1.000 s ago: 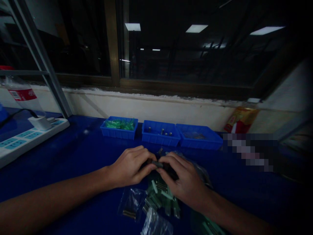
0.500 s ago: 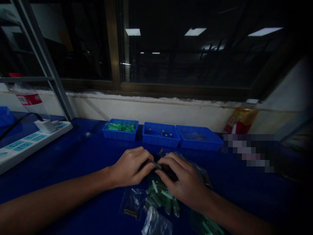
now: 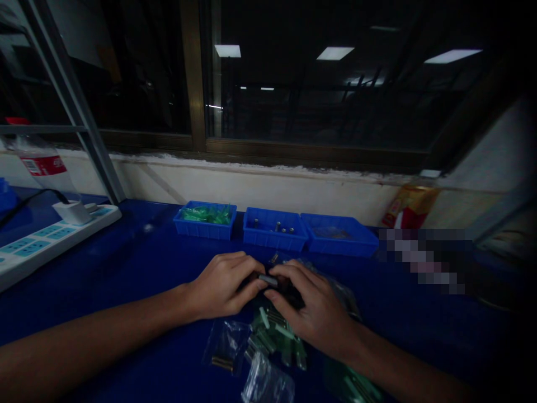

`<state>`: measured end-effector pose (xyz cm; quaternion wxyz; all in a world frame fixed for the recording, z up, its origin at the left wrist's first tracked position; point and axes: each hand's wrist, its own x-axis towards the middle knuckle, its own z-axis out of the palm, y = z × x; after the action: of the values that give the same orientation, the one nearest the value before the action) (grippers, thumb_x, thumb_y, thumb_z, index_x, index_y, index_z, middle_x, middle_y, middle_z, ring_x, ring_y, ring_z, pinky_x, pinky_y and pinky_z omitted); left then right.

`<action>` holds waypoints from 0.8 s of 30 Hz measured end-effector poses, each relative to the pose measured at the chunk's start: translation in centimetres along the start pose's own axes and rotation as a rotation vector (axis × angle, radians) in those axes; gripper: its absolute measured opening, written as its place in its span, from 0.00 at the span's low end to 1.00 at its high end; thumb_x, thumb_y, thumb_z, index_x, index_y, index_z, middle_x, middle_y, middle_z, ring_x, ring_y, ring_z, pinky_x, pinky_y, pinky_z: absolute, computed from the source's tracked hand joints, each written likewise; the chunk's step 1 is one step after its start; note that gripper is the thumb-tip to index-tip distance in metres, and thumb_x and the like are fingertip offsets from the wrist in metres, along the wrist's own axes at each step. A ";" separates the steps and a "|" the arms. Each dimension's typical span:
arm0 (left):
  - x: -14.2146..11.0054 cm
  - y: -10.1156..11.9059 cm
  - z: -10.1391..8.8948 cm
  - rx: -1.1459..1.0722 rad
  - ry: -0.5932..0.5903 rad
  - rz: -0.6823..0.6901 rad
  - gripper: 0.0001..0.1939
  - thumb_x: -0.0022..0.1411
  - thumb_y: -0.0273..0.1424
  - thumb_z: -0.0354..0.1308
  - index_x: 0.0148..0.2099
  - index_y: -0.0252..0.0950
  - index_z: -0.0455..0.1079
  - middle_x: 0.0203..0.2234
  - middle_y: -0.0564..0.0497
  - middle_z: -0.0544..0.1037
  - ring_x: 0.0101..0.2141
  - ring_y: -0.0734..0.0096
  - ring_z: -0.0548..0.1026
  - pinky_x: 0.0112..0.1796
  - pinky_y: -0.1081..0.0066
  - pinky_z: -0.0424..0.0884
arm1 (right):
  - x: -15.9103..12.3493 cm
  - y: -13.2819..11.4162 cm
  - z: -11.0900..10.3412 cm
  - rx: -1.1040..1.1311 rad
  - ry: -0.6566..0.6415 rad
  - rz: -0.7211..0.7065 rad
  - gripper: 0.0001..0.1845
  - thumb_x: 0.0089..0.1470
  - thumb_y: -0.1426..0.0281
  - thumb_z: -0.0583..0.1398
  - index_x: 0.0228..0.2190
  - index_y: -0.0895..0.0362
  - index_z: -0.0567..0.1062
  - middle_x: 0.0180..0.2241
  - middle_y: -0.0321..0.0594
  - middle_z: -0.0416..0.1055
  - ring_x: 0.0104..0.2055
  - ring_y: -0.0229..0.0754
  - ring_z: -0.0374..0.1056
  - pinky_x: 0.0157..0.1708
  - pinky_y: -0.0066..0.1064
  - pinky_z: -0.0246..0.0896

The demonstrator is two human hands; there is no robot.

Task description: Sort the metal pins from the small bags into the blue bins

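Observation:
A short grey metal rod is pinched between the thumb and index finger of my left hand. Curled around its other end is my right hand; the index fingertip meets the rod and the thumb sits just below it. The far fingers of both hands are hidden. Under and in front of my right hand lies a pile of green-wrapped metal pieces. Beside it, to the left, is a clear plastic bag with brass-coloured pins in it. Another crumpled clear bag lies nearest me.
Three blue trays stand by the wall: one with green plastic sleeves, a middle tray with several small metal cylinders, and a right tray. A power strip and a bottle are on the left. More green-wrapped pieces lie front right.
The rod shows a little more between my fingertips, and the right thumb has come slightly away from it. The whole view has shifted slightly; both hands stay in place.

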<state>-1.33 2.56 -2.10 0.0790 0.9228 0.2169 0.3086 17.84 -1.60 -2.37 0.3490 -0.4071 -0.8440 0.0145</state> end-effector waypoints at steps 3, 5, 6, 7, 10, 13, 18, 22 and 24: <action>0.1 0.0 -0.1 0.004 -0.023 0.002 0.08 0.63 0.31 0.45 0.37 0.33 0.63 0.27 0.50 0.71 0.29 0.70 0.68 0.32 0.70 0.64 | 0.1 0.1 0.1 -0.010 0.004 -0.021 0.06 0.53 0.70 0.55 0.35 0.56 0.67 0.30 0.38 0.66 0.34 0.39 0.63 0.34 0.33 0.59; 0.2 0.0 -0.2 -0.020 -0.023 -0.025 0.08 0.62 0.31 0.45 0.37 0.34 0.63 0.27 0.51 0.71 0.29 0.71 0.68 0.31 0.70 0.64 | 0.2 0.1 0.3 -0.010 -0.003 -0.019 0.06 0.54 0.71 0.54 0.34 0.56 0.68 0.30 0.38 0.67 0.34 0.39 0.64 0.34 0.33 0.59; 0.2 0.0 -0.2 -0.043 -0.012 -0.046 0.07 0.62 0.31 0.46 0.39 0.34 0.62 0.27 0.51 0.71 0.29 0.71 0.68 0.31 0.70 0.64 | 0.2 0.2 0.3 -0.010 -0.003 -0.011 0.06 0.54 0.71 0.53 0.35 0.56 0.68 0.30 0.39 0.67 0.34 0.39 0.64 0.34 0.33 0.59; 0.2 0.0 -0.3 -0.067 0.001 -0.065 0.08 0.61 0.32 0.48 0.42 0.34 0.61 0.28 0.51 0.71 0.29 0.71 0.68 0.31 0.71 0.65 | 0.3 0.2 0.4 -0.009 -0.004 0.001 0.06 0.54 0.71 0.53 0.35 0.56 0.68 0.30 0.39 0.67 0.33 0.39 0.64 0.33 0.33 0.59; 0.1 0.0 -0.1 -0.073 0.031 -0.051 0.11 0.59 0.31 0.50 0.44 0.34 0.60 0.30 0.51 0.71 0.30 0.71 0.69 0.31 0.71 0.65 | 0.3 0.4 0.5 0.003 -0.008 0.028 0.06 0.55 0.71 0.52 0.34 0.57 0.68 0.29 0.38 0.66 0.32 0.39 0.64 0.33 0.33 0.59; 0.0 -0.1 0.3 0.020 0.033 0.010 0.06 0.61 0.30 0.49 0.41 0.36 0.61 0.30 0.51 0.71 0.30 0.70 0.68 0.31 0.69 0.64 | 0.3 0.5 0.3 0.006 -0.017 0.026 0.06 0.56 0.72 0.50 0.32 0.56 0.68 0.28 0.38 0.66 0.31 0.38 0.63 0.32 0.33 0.59; 0.2 -0.1 0.7 0.012 0.062 -0.041 0.05 0.62 0.29 0.48 0.40 0.36 0.61 0.29 0.52 0.72 0.29 0.70 0.68 0.30 0.68 0.64 | 0.0 0.3 0.0 -0.006 0.009 0.031 0.06 0.54 0.72 0.53 0.36 0.56 0.66 0.30 0.39 0.67 0.34 0.40 0.64 0.33 0.34 0.61; 0.2 -0.2 0.7 -0.038 0.061 -0.057 0.05 0.62 0.29 0.46 0.39 0.35 0.61 0.28 0.51 0.72 0.28 0.70 0.68 0.29 0.69 0.63 | -0.1 0.3 0.0 -0.040 0.055 0.018 0.11 0.51 0.72 0.56 0.39 0.56 0.64 0.33 0.40 0.68 0.35 0.41 0.65 0.35 0.35 0.62; 0.2 -0.2 0.7 -0.028 0.045 -0.057 0.05 0.63 0.29 0.46 0.38 0.35 0.62 0.27 0.51 0.72 0.27 0.70 0.67 0.29 0.69 0.63 | 0.0 0.3 0.0 -0.048 0.036 0.002 0.09 0.52 0.73 0.55 0.38 0.56 0.65 0.31 0.39 0.68 0.33 0.40 0.64 0.34 0.34 0.61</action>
<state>-0.89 2.85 -2.59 0.0958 0.9079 0.2405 0.3297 18.01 -1.39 -2.45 0.3541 -0.4163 -0.8374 -0.0127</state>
